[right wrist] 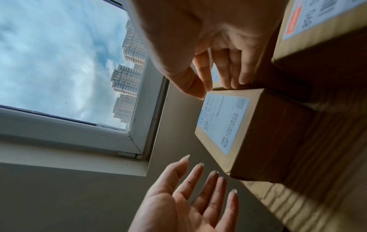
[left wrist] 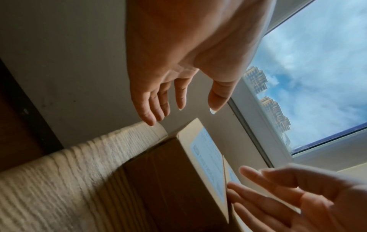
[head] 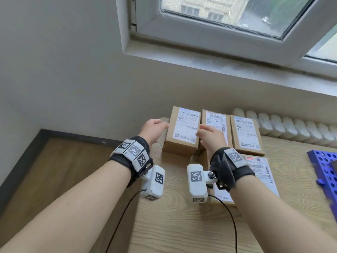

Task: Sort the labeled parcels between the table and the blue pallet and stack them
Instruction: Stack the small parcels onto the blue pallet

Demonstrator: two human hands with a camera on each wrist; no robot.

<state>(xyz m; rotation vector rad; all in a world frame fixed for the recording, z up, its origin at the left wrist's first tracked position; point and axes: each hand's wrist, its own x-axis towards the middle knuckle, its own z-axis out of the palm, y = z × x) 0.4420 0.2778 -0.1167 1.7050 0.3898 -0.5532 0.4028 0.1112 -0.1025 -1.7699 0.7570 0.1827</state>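
Along the far edge of the table (head: 182,225), in the head view, three labelled parcels are standing in a row against the wall under the window (head: 228,13); the left hand (head: 154,131) and the right hand (head: 209,136) are flanking the left parcel (head: 182,131), one at each long side, apparently so that it can be clamped between the palms; a fourth, flatter parcel (head: 262,172) is lying nearer, partly under the right wrist; the blue pallet (head: 322,167) is showing at the table's right edge, well apart from the row.

From the left wrist, the left hand (left wrist: 178,70) is hanging wide, fingers straight and spread, holding nothing; its fingertips (left wrist: 149,120) are sitting above the table's far left corner, just beside the left parcel (left wrist: 168,180) and apart from it.

From the right wrist, the right hand (right wrist: 214,47) is reaching down with its fingertips (right wrist: 241,80) at the top edge of the left parcel (right wrist: 248,133), in the gap beside the neighbouring parcel; the fingers are nearly straight, and whether they are truly touching the cardboard I cannot tell; nothing is gripped yet, so the parcel is still waiting unsorted on the table.
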